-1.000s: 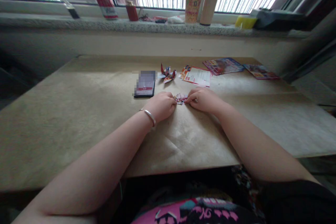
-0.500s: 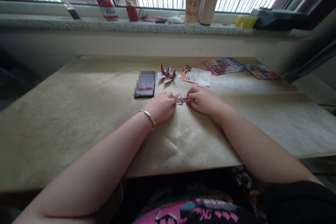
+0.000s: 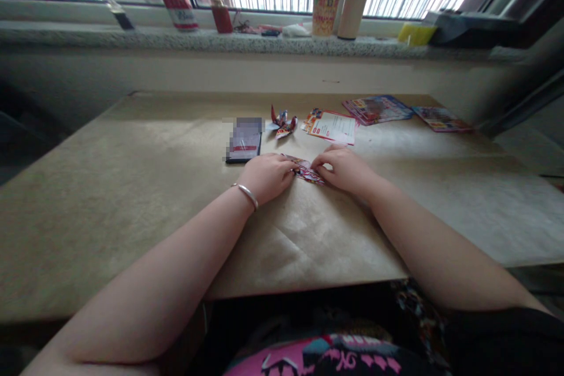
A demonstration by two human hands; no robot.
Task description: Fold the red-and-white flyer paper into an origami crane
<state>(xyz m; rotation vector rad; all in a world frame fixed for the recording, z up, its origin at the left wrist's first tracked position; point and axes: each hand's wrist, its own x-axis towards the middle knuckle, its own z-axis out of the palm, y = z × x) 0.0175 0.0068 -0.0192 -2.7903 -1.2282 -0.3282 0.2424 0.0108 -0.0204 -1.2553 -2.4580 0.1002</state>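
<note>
A small folded piece of colourful printed paper (image 3: 305, 170) lies on the brown-paper-covered table (image 3: 132, 188) between my two hands. My left hand (image 3: 267, 175), with a silver bangle on its wrist, is curled and pinches the paper's left end. My right hand (image 3: 341, 168) is curled too, its fingertips pressing on the paper's right end. Behind them sits a finished folded paper crane (image 3: 282, 123).
A phone (image 3: 244, 141) lies just behind my left hand. Printed leaflets (image 3: 332, 127) and more flyers (image 3: 376, 108) lie at the back right. The window sill (image 3: 220, 41) holds cups, a can and small items.
The folded paper now lies flatter and stretches further to the right under my right fingers. Both hands have stayed almost where they were.
</note>
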